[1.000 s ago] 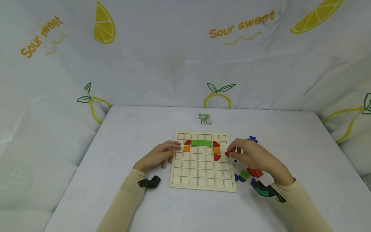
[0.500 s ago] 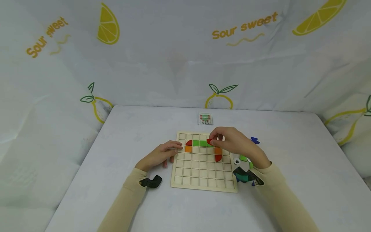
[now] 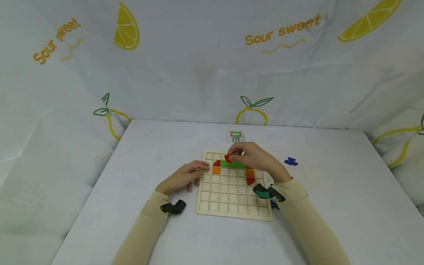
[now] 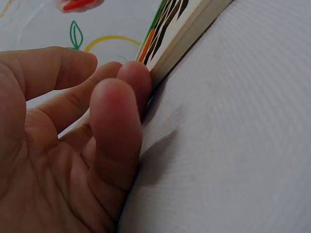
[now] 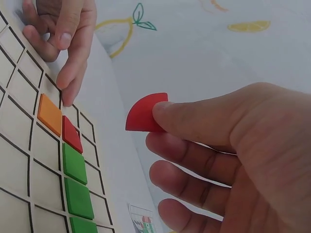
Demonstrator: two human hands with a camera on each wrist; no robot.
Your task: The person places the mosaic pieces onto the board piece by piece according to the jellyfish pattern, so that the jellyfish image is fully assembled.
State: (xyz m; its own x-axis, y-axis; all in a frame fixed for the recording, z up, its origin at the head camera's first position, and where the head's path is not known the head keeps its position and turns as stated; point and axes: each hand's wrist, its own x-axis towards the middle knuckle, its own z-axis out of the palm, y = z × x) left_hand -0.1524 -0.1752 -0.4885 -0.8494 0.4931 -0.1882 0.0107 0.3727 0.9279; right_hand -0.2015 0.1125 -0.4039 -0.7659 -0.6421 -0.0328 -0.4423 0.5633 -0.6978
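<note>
My right hand (image 3: 253,158) pinches a red quarter-circle tile (image 5: 141,115) between thumb and forefinger, held above the far rows of a wooden grid board (image 3: 223,198). My left hand (image 3: 182,176) lies at the board's left edge, its fingers loosely extended and the fingertips over the rim. Set in the grid are a red quarter-circle (image 5: 73,133), an orange square (image 5: 50,114) and a row of green squares (image 5: 74,163). On the right side sit another orange tile (image 3: 250,173) and a red rounded tile (image 3: 250,180); the right hand partly hides that corner.
Behind the board lies a small picture card (image 3: 235,135). Blue pieces (image 3: 291,161) rest on the table to the right, with more blue (image 3: 274,204) by the board's right edge. The right sleeve (image 3: 308,221) covers part of the loose pieces. A printed cloth (image 3: 185,73) stands behind the table.
My right hand has carried the red quarter-circle tile from the board's right edge leftward and away from me, over the green row. The left hand has stayed in place.
</note>
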